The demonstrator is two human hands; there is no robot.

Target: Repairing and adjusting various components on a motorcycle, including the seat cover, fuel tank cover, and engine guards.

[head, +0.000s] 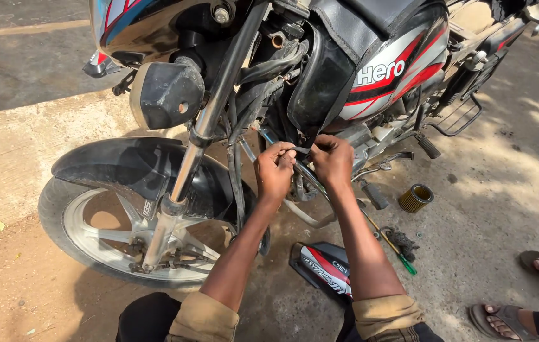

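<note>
A black and silver motorcycle with red stripes stands in front of me, its front wheel at the left. Both my hands are raised to the frame just behind the front fork. My left hand and my right hand pinch the two ends of a thin black strap stretched between them, close to the engine and cables. What the strap wraps around is hidden by my fingers.
On the ground lie a removed black and red side panel, a green-handled screwdriver by a dark rag, and a round yellow filter. Another person's sandalled feet are at the lower right.
</note>
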